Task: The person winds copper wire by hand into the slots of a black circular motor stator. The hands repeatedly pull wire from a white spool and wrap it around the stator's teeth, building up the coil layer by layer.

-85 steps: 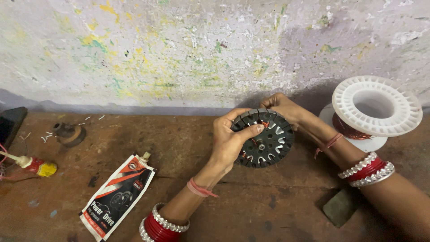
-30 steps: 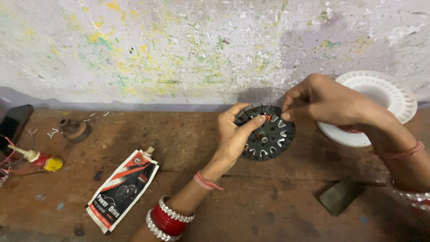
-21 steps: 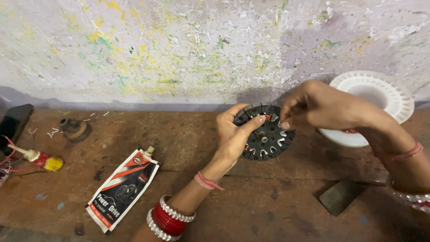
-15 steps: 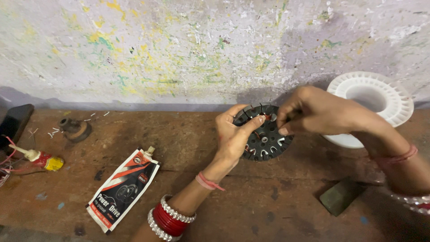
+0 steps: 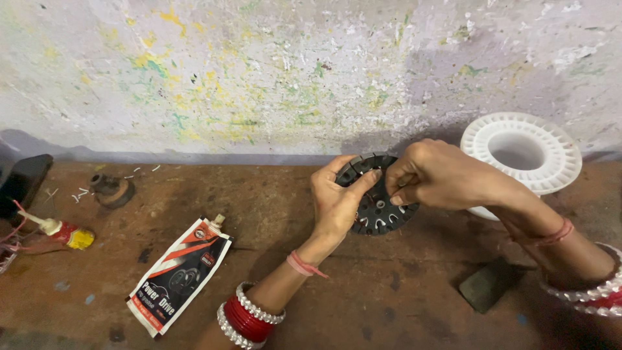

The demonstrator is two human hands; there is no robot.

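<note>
A person's left hand (image 5: 337, 204) cups a black slotted disc (image 5: 377, 198) upright just above the worn brown tabletop (image 5: 363, 291), its fingers closed round the disc's left rim, thumb across the face. The right hand (image 5: 440, 176) comes in from the other side, fingers pinched tight at the disc's upper right edge; whatever they grip there is too small to make out. Nearest the camera, below and left of the left fingers, lies a red, black and white adhesive pouch (image 5: 178, 275); a dark flat block (image 5: 487, 285) sits below the right wrist. Far to the left rest a small yellow-capped tube (image 5: 61, 232) and a rusty round fitting (image 5: 111, 190). Just beyond the right fingers stands a white plastic spool (image 5: 521, 152), against the paint-spattered wall (image 5: 259, 78). Work this fine seems best served by a steady left-hand hold while the right fingertips work one slot at a time.
</note>
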